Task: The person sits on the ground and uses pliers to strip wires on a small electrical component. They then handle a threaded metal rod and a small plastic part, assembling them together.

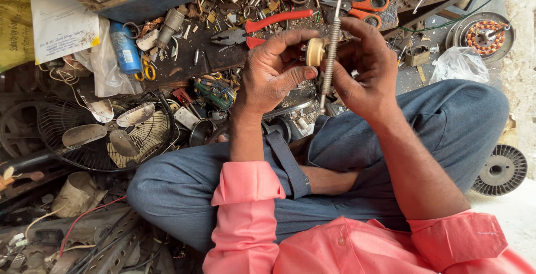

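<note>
We look down at our two hands, raised over our crossed legs in front of the cluttered worktop (234,56). Our left hand (268,76) is closed around a small cream-coloured round part (314,52), with the thumb and forefinger pinching it. Our right hand (365,67) is curled around a long threaded metal rod (330,51), which stands nearly upright between the two hands. The round part sits against the rod at about its middle, so the two pieces are together already; whether the part is fully threaded on or only pressed to the side, we cannot tell, because the fingers cover the joint. What is left seems to be the seating or tightening of this part. The red-handled pliers (262,28) and the orange scissors (365,6) lie untouched on the far side of the worktop. To the left a fan cage with metal blades (111,134) lies on the floor, partly cut by shadow. The lower end of the rod is hard to separate from the dark scrap behind it.
</note>
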